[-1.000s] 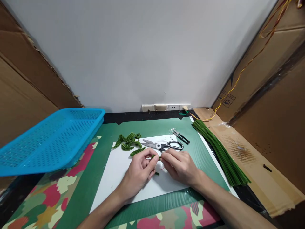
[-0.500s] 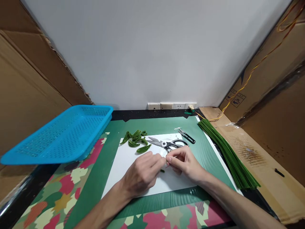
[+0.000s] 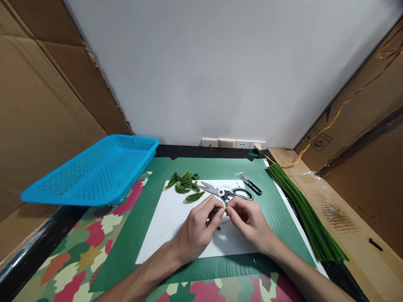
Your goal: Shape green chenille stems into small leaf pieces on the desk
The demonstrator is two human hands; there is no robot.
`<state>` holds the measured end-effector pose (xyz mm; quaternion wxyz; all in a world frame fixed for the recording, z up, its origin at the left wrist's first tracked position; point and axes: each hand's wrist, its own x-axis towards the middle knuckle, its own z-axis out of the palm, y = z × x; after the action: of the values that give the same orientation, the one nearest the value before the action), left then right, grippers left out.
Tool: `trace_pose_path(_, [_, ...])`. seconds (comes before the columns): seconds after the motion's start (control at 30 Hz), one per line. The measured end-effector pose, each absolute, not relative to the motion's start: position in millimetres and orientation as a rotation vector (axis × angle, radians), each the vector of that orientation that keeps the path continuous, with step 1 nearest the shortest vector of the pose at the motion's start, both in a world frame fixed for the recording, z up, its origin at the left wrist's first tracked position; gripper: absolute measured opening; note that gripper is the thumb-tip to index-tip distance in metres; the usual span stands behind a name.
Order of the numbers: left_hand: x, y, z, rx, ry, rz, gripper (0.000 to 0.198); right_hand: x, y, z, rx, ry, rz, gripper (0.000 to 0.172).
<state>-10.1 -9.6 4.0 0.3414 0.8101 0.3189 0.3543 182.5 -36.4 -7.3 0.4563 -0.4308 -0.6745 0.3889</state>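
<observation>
Left grip [image 3: 199,228], right grip [image 3: 253,222] pinch green piece [image 3: 218,208] over paper [image 3: 166,224]; wall [image 3: 214,75] behind.

No words or numbers were readable; dark framed symbols [image 3: 320,143] stood on cardboard [image 3: 354,126] at far right, meaning unclear

Left hand [image 3: 199,226] beside right hand [image 3: 252,223], both mid-pinch

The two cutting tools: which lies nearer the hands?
The large scissors, with a looped handle, close by the right hand; the small black snips, without loops, lie farther off.
</observation>
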Motion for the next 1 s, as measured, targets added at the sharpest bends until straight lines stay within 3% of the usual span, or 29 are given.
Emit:
trace_pose_path(0.17, [-11.2,-8.3,8.4,1.885,0.838,0.707,0.028,191.3,-35.8,-15.1,-0.995,-1.971,0.279,0.013])
trace_pose_path(0.3, [-10.5,-8.3,7.1,1.733,0.808,0.674,0.032,196.0,-35.2,-15.1,-0.926,-2.142,0.018,0.013])
trace_pose_path(0.53, [-11.3,-6.1,2.5,1.331,0.689,0.538,0.038,193.0,-37.4,-11.0,-0.862,-2.171,-0.043,0.013])
trace_pose_path(0.77, [-8.7,-5.9,8.7,1.304,0.595,0.553,0.033,187.7,-38.5,-14.5,-0.862,-2.061,-0.094,0.018])
trace_pose_path(1.0, [-4.0,-14.4,8.1,1.387,0.608,0.694,0.033,176.4,-47.3,-6.4,-0.914,-1.804,0.27,0.022])
